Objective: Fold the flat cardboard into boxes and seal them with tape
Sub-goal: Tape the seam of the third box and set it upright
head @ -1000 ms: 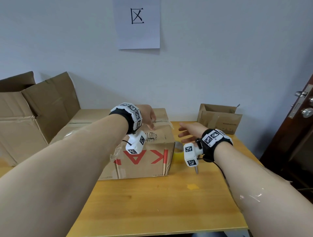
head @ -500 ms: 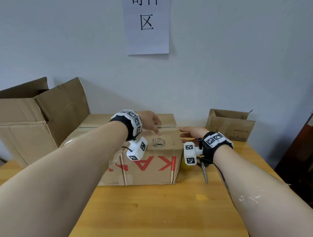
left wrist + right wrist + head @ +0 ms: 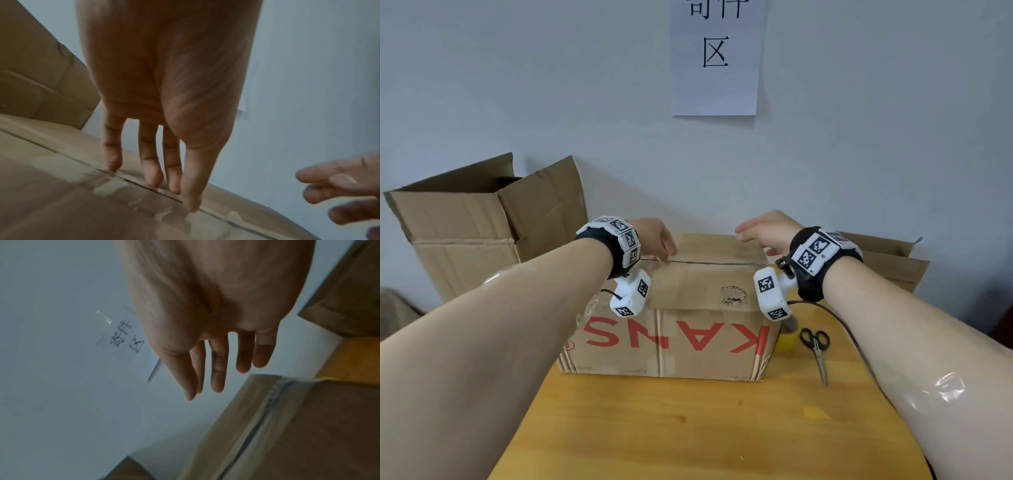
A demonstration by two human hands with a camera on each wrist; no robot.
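Both hands, left (image 3: 654, 236) and right (image 3: 768, 233), extend forward, fingers straight.

A pale blue-grey wall (image 3: 876, 120) fills the background, evenly lit. A white paper sign (image 3: 715, 58) with black characters is stuck on it (its top is cut off by the frame). Below stands a yellowish wooden table (image 3: 688, 428), set close to the wall.
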